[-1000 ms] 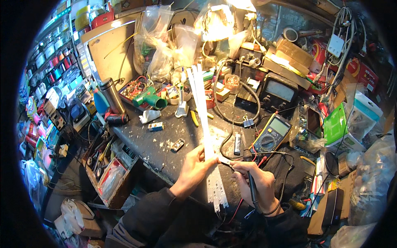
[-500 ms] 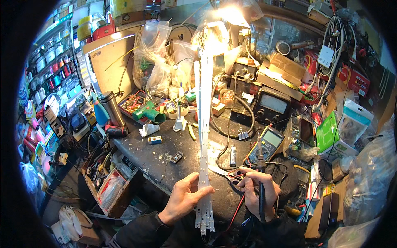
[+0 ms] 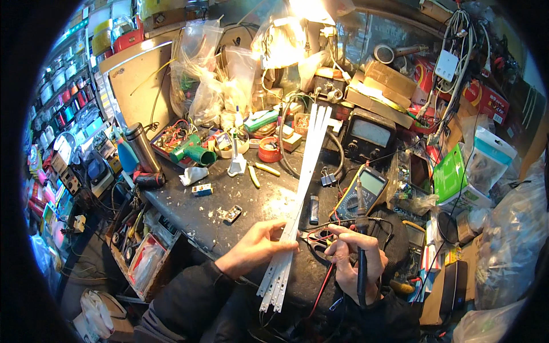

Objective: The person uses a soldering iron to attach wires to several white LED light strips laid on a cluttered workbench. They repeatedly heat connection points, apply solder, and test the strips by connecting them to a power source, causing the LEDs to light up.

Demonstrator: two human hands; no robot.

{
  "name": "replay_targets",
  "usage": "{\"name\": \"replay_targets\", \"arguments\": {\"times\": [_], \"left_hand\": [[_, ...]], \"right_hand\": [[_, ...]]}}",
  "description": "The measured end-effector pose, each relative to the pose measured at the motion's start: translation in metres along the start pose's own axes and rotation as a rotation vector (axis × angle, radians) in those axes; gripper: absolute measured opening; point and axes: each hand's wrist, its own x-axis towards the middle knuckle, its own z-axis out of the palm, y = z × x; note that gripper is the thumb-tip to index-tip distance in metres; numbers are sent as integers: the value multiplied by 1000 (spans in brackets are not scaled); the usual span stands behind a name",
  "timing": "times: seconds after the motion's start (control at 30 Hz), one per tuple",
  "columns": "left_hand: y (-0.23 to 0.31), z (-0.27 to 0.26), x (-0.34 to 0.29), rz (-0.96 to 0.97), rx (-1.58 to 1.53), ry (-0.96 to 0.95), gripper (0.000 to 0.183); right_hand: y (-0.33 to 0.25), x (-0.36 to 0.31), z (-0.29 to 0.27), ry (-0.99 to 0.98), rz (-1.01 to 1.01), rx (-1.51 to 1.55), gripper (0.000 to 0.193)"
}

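Observation:
A bundle of long, thin white LED strips (image 3: 309, 166) runs from above the bench toward me, its lower ends fanned slightly apart, with small dark spots along them. My left hand (image 3: 255, 247) is closed round the bundle near its lower part, the thumb lying across it. In my right hand (image 3: 359, 263), a black pen-shaped tool (image 3: 362, 277) stands nearly upright; its exact kind I cannot make out. Beyond that hand lies a multimeter (image 3: 362, 191) with a grey screen. A red wire (image 3: 323, 290) hangs beside my right hand, and scissors (image 3: 315, 242) lie partly hidden behind it.
A bright lamp (image 3: 284, 43) shines at the back. On the dark bench (image 3: 251, 197) are a battery-like cylinder (image 3: 314, 210), an analogue meter (image 3: 369, 131) and a green tool (image 3: 194, 151). An open drawer (image 3: 146, 254) juts out left; boxes and plastic bags crowd the right.
The strip bundle has swung from nearly upright to tilted, its top lower and to the right, its bottom to the left. My left hand turned with it; my right hand stays much the same.

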Motion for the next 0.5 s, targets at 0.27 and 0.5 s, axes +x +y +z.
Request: {"name": "replay_targets", "arguments": {"times": [0.27, 0.5], "left_hand": [[-7, -24, 38, -33, 61, -108, 35], [-4, -39, 83, 48, 102, -74, 23]], "right_hand": [[5, -1, 3, -1, -6, -4, 18], [8, -8, 6, -8, 63, 45, 25]]}}
